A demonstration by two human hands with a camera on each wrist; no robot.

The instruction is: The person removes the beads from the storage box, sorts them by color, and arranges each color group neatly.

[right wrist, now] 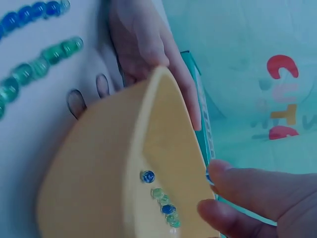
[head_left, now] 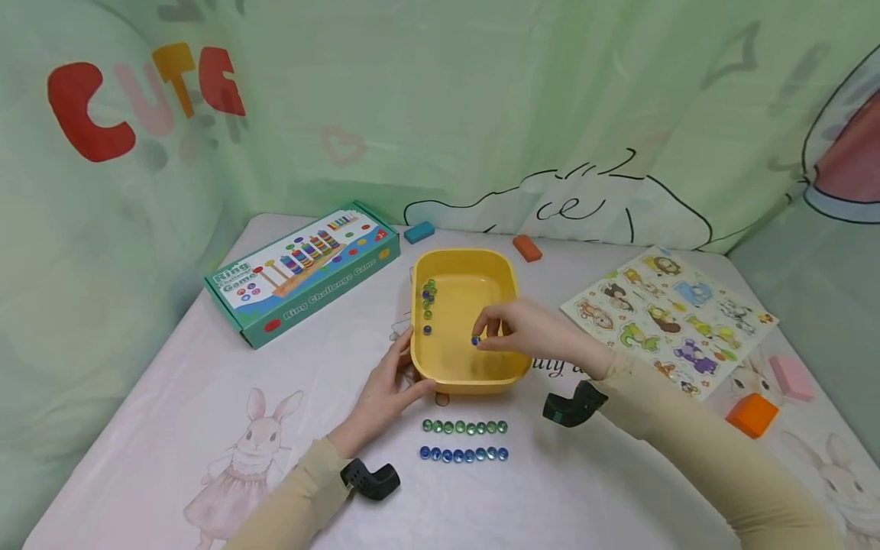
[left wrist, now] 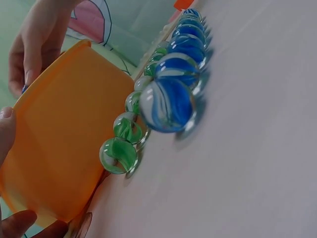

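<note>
In the head view a yellow plastic tub (head_left: 464, 386) stands mid-table. My left hand (head_left: 385, 393) grips its front left corner, thumb at the front rim and fingers along the left side. Over the tub's inside, my right hand (head_left: 519, 328) pinches a blue marble (head_left: 475, 341) between thumb and fingertips. Several green marbles (head_left: 428, 315) and a couple of blue marbles (right wrist: 148, 176) lie in the tub along its left wall. In front of it, on the cloth, are a row of green marbles (head_left: 460, 427) and, nearer me, a row of blue marbles (head_left: 458, 456).
A green Ring Challenge Game box (head_left: 309, 267) lies at the back left. Behind the tub are a blue block (head_left: 419, 232) and an orange-red block (head_left: 527, 248). To the right lie an animal sticker board (head_left: 670, 321), a pink block (head_left: 791, 377) and an orange block (head_left: 752, 415).
</note>
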